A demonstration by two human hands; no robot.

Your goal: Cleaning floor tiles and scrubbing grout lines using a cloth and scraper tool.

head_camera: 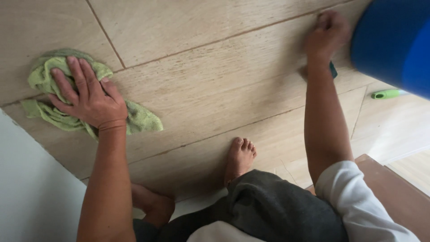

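Two bare arms reach forward and down from a crouched person toward a pale wood-look tiled floor (215, 67). The left arm stretches straight out, wrist slightly bent back, and the left hand (87, 96) lies flat with its palm down and fingers spread wide, pressing on a crumpled green cloth (139, 120). The hand is not clenched around the cloth; it simply rests open on top, with the fabric bunched beneath the fingers and spilling out on either side of the wrist. The cloth lies on the tiles across a dark grout line, close to a white surface (31, 188) that edges the floor below the forearm.

The right arm extends further ahead, its elbow nearly straight, coming out of a white sleeve (358, 201). The right hand (327, 33) is curled into a loose fist with knuckles up, resting on the floor. A small dark green-blue object (333, 70) peeks out just below the wrist, but blur hides whether the fingers actually hold it. Just beside that hand, toward the outside, looms a large blue bucket (394, 40). Below the bucket, near the forearm, a light green handle (387, 94) lies on the floor.

Between the two arms, a bare foot (239, 159) stands on the tiles above a knee in dark grey trousers (273, 206).
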